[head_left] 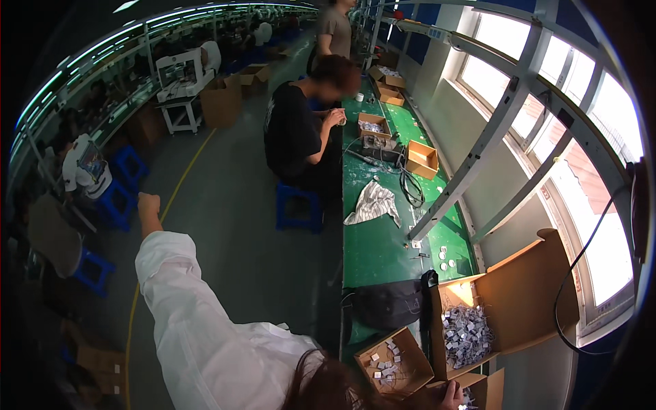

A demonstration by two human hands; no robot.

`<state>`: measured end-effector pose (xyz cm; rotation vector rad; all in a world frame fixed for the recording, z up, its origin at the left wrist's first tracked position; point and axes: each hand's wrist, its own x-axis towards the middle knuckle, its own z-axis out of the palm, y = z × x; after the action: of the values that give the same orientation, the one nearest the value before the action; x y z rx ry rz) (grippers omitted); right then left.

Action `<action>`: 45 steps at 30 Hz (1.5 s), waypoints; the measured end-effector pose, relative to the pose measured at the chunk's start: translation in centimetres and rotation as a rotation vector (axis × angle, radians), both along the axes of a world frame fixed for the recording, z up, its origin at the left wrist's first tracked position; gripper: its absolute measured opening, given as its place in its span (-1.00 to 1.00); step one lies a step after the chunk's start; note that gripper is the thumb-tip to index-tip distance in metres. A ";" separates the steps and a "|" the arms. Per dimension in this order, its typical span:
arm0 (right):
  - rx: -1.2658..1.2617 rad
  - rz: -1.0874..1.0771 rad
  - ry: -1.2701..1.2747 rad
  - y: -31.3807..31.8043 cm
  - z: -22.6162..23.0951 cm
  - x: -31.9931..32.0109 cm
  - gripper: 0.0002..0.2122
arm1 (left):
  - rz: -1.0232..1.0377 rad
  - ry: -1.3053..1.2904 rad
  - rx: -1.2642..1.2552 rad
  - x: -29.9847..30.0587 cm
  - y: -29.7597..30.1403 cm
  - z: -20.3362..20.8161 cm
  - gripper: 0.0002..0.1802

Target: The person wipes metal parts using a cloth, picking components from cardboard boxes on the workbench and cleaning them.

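My left arm, in a white sleeve, stretches out over the floor on the left. At its end my left hand [149,204] is closed, its fingers curled in; anything inside them is hidden. At the lower edge, right of centre, my right hand [452,395] shows only in part beside a small open carton [493,391] with small white parts in it. Dark hair covers some of that arm, and the hand's grip cannot be made out. Nearby stand a shallow carton [424,378] with a few white wired pieces and a larger open carton [526,301] heaped with such white wired parts [467,336].
A green workbench [369,256] runs along the windows, bearing a black bag [386,304], a striped cloth [374,203], cables [410,188] and small boxes. A person in black [294,130] sits at it by a blue stool [298,207]. A metal post [478,150] slants up from the bench.
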<state>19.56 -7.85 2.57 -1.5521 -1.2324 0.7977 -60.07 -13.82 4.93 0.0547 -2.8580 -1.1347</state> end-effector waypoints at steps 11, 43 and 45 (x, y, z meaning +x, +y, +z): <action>0.164 -0.141 0.450 -3.0 0.4 -0.2 -0.80 | -0.037 0.477 -0.087 3.0 -1.0 -1.5 -0.42; 0.153 0.037 0.656 -4.0 0.0 -4.2 -0.67 | -1.321 -0.286 -0.681 39.5 2.3 -28.1 -0.52; 0.142 0.008 0.659 -4.2 -0.1 -4.3 -0.69 | -1.292 -0.253 -0.661 39.1 2.3 -27.8 -0.50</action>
<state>15.21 -12.04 2.49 -1.0394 -0.7841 1.0884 -21.00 -11.52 -22.90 -1.9621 -3.1832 -0.0422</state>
